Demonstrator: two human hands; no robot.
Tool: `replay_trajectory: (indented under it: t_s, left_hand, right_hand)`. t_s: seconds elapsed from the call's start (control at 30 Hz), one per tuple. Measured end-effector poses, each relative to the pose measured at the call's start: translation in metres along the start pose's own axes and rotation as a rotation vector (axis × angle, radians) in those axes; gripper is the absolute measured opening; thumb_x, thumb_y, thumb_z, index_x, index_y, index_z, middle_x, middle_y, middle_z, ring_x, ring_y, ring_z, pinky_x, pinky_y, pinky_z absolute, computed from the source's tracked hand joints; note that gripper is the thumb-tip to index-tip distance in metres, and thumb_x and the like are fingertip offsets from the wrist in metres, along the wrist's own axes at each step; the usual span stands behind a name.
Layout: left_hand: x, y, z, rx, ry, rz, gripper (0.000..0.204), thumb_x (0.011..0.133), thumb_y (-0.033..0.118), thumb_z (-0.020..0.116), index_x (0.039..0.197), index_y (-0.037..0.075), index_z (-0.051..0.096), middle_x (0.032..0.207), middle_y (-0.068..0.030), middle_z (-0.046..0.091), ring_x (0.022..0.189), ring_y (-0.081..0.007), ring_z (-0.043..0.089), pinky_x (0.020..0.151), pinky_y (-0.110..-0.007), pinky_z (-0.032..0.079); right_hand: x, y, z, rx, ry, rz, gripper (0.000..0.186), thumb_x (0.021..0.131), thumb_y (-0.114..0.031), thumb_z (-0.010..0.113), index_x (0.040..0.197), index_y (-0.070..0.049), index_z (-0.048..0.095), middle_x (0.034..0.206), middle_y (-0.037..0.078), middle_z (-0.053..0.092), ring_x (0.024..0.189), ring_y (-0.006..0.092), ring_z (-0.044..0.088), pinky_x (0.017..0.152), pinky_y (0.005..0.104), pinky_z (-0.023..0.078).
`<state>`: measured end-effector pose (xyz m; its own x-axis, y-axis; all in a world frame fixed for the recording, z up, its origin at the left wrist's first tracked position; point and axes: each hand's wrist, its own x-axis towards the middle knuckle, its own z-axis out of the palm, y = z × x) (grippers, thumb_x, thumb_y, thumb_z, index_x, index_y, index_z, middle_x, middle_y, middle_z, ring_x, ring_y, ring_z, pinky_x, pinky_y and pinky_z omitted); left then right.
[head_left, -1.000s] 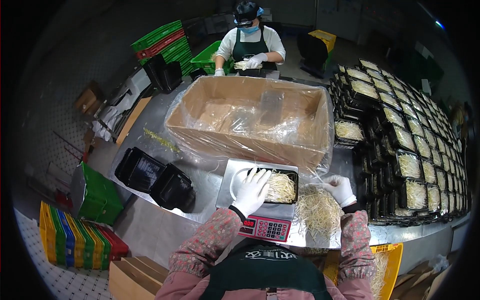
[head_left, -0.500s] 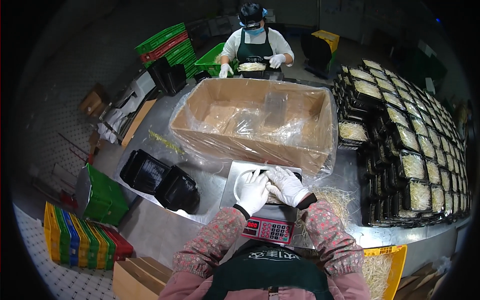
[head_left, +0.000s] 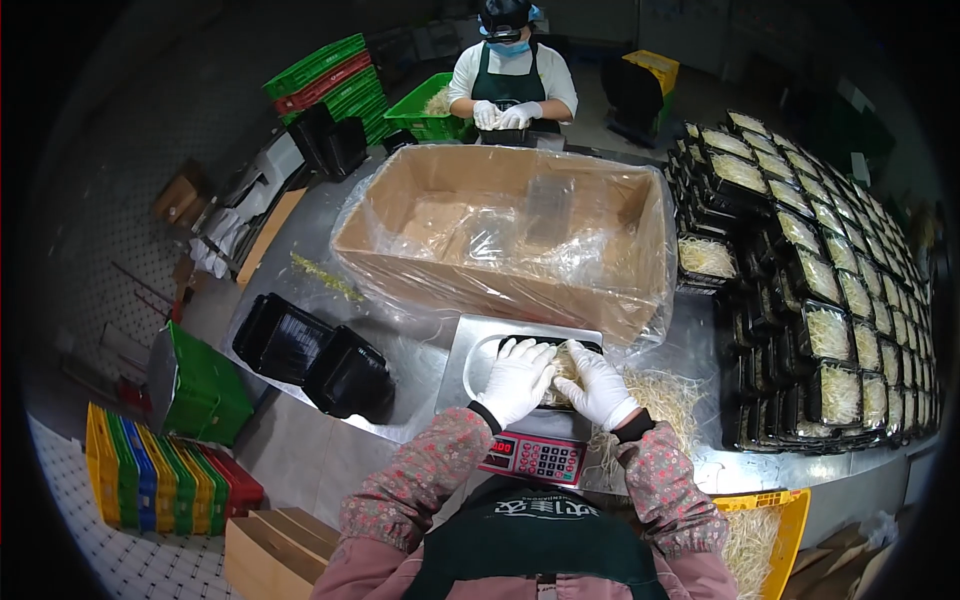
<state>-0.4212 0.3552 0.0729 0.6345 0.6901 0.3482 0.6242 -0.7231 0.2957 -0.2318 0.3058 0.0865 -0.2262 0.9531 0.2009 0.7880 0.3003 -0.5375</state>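
Note:
A small black tray (head_left: 588,345) of bean sprouts (head_left: 563,366) sits on the steel pan of a digital scale (head_left: 468,340). Both my hands wear white gloves. My left hand (head_left: 515,385) lies over the tray's left side, its fingers extended and resting on the sprouts. On the other side, my right hand (head_left: 598,388) reaches over the right edge with thumb and fingers apart, touching the sprouts. Much of the tray is hidden under my hands. Loose sprouts (head_left: 665,405) lie on the steel table right of the scale.
Beyond the scale stands a large plastic-lined cardboard box (head_left: 500,285). Empty black trays (head_left: 315,355) are at left, and stacks of filled trays (head_left: 800,300) at right. A yellow crate (head_left: 790,545) of sprouts is near right. Opposite, a co-worker (head_left: 513,85) handles a tray.
My hands have moved apart, showing sprouts between them. My right hand has shifted slightly right and nearer. The co-worker's hands have come together over their tray.

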Motion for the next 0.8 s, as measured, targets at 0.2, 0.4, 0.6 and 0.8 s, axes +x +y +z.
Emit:
replay_trajectory:
  t_s: [0.2, 0.4, 0.6, 0.8]
  left_hand:
    - [0.005, -0.002, 0.004, -0.183, 0.006, -0.030, 0.039, 0.092, 0.020, 0.050, 0.125, 0.001, 0.055, 0.121, -0.0167, 0.059, 0.113, -0.0348, 0.053, 0.099, -0.044, 0.040]
    - [0.024, -0.008, 0.026, 0.028, -0.109, -0.134, 0.025, 0.082, 0.016, 0.055, 0.104, 0.005, 0.058, 0.100, -0.0136, 0.057, 0.095, -0.0337, 0.054, 0.080, -0.045, 0.046]
    - [0.011, -0.004, 0.012, -0.077, -0.090, -0.155, 0.034, 0.087, 0.018, 0.054, 0.116, 0.001, 0.055, 0.107, -0.0155, 0.058, 0.100, -0.0344, 0.055, 0.085, -0.046, 0.045]
    - [0.016, 0.019, 0.012, -0.036, 0.047, -0.020, 0.038, 0.092, 0.024, 0.053, 0.121, 0.000, 0.054, 0.111, -0.0157, 0.059, 0.102, -0.0333, 0.055, 0.093, -0.045, 0.041]
  right_hand:
    - [0.008, 0.008, 0.010, 0.298, 0.196, 0.062, 0.069, 0.088, -0.038, 0.064, 0.139, 0.002, 0.042, 0.119, 0.029, 0.058, 0.113, 0.0409, 0.055, 0.098, 0.0422, 0.044]
    - [0.034, -0.012, 0.030, 0.068, -0.009, 0.264, 0.063, 0.098, -0.043, 0.043, 0.133, 0.009, 0.044, 0.106, 0.031, 0.062, 0.098, 0.0428, 0.059, 0.088, 0.0467, 0.047]
    - [0.048, 0.003, -0.024, 0.091, -0.199, 0.107, 0.063, 0.091, -0.043, 0.059, 0.133, 0.003, 0.049, 0.108, 0.023, 0.066, 0.099, 0.0368, 0.064, 0.089, 0.0398, 0.050]
    - [0.103, 0.093, -0.072, -0.238, 0.236, 0.096, 0.059, 0.086, -0.042, 0.063, 0.132, -0.007, 0.052, 0.118, 0.022, 0.062, 0.109, 0.0378, 0.059, 0.094, 0.0404, 0.047]
